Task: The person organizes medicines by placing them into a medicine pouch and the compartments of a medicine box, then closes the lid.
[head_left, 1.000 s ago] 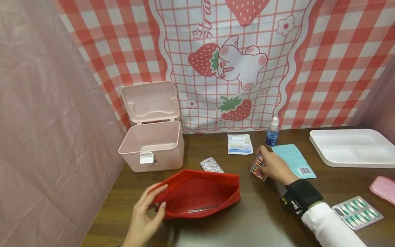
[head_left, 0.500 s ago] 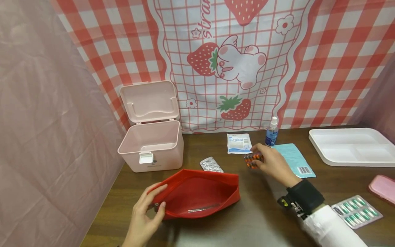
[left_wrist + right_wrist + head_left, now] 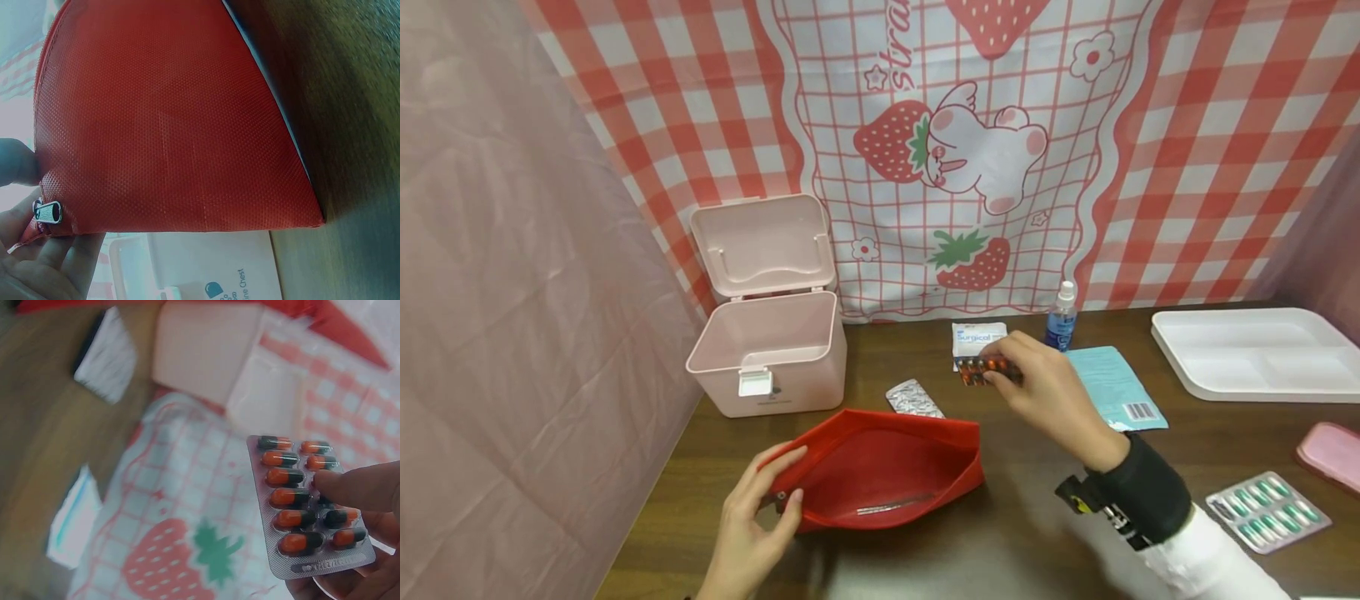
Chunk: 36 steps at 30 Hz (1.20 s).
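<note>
A red zip pouch [image 3: 891,475] stands on the table with its mouth spread wide. My left hand [image 3: 748,521] pinches its left end, thumb and fingers on either edge near the metal zipper pull [image 3: 48,212]. A small silvery strip shows inside the pouch. My right hand [image 3: 1048,387] grips a blister pack of orange and black capsules [image 3: 292,497] between thumb and fingers, raised above the table just in front of the white Surgical packet [image 3: 976,335]. In the right wrist view its capsule side faces the camera, and the thumb covers part of one row.
Behind the pouch lie a silver blister pack [image 3: 914,398] and, to its left, a lidded pink box [image 3: 775,387] standing open. Rightward are a spray bottle [image 3: 1061,321], teal packet [image 3: 1105,379], white divided tray [image 3: 1247,392], green capsule blister pack [image 3: 1268,511] and pink case [image 3: 1330,454].
My right hand has lifted the orange-and-black capsule pack from beside the teal packet and carried it leftward, toward the pouch. The left hand and pouch stay put.
</note>
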Motion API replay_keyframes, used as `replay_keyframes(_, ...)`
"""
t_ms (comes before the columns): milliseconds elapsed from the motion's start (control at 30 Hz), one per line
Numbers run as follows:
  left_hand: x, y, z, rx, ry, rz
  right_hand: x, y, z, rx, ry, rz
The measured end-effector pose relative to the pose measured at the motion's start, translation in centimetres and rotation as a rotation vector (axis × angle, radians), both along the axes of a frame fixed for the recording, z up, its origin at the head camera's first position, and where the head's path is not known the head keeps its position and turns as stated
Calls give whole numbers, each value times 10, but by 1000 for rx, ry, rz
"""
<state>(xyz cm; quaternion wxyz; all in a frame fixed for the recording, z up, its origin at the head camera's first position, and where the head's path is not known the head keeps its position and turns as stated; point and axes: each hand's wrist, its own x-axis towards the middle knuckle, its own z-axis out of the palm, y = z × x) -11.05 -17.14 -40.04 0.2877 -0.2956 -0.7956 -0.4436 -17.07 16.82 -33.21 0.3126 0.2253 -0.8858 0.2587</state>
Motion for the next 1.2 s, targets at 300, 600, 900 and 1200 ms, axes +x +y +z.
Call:
replay_keyframes(300,-1,-1,-2,7,0,-7,24,-33,24,-41,62,140)
replay_keyframes(600,0,-1,-1,3,-12,0,44,-66,28,-14,68,304)
replay_keyframes(900,0,-2,-2,3,-18,-5,47,-87,7,81,-55,375)
replay_keyframes(1200,0,-3,-2,7,-26,-20,39,-101,-20,180,-268,390)
